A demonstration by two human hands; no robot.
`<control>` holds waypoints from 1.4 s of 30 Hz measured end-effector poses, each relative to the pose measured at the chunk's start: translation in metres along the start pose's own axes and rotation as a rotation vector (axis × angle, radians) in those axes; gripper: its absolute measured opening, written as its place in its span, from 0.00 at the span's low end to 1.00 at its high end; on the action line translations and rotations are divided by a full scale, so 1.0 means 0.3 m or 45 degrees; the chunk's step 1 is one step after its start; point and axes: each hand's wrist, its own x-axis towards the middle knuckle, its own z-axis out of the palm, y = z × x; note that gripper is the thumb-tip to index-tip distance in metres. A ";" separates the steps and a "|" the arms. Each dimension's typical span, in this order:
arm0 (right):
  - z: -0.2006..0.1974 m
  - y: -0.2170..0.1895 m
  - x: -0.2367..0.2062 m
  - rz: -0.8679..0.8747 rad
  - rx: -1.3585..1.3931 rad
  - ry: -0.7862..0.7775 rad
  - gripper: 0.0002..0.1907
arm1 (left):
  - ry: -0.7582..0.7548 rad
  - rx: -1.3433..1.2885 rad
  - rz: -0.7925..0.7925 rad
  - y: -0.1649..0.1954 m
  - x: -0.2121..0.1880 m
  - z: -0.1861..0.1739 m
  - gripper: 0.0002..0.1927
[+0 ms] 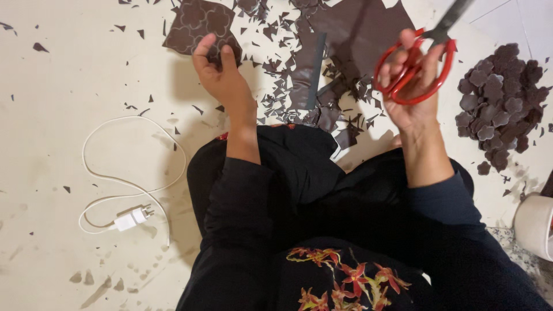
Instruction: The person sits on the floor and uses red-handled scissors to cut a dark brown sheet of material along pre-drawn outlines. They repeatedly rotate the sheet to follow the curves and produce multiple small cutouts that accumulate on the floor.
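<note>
Dark brown sheet [199, 23], thin and marked with traced flower outlines, pinched at its near edge between thumb and fingertips of left hand [216, 66], far left on the floor. Fingers closed on that edge, sheet lying mostly flat. Looks light and limp, probably leather or a leather-like fabric; likely to flop if lifted by one corner, so better held close to the outline being cut, with the rest left on the floor. Not fragile, though a smooth face could slip in a loose pinch.

Red-handled scissors [417, 63] gripped in right hand [412, 86], raised at far right, fingers through the loops and wrapped tight; blades pointing away, out past the top edge, so open or closed cannot be told. Stiff, heavier than the sheet, held securely at the handles.

Between the hands, a bigger brown piece [357, 29] and a litter of offcuts [276, 86]. Far right, a pile of cut flower shapes [498, 95]. Near left, a white cable with plug [129, 219]. Near right edge, a white cup [533, 224]. Below, black clothing with flower print.
</note>
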 end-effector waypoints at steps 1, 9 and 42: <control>-0.006 -0.010 -0.003 0.008 0.061 0.033 0.24 | 0.008 0.003 -0.053 -0.006 0.001 -0.005 0.16; -0.013 -0.016 -0.024 0.013 -0.219 -0.184 0.15 | -0.255 0.017 -0.405 -0.021 -0.045 0.044 0.17; 0.131 0.123 -0.045 0.421 -1.748 -0.464 0.30 | -0.943 -0.004 -0.297 0.057 -0.079 0.063 0.36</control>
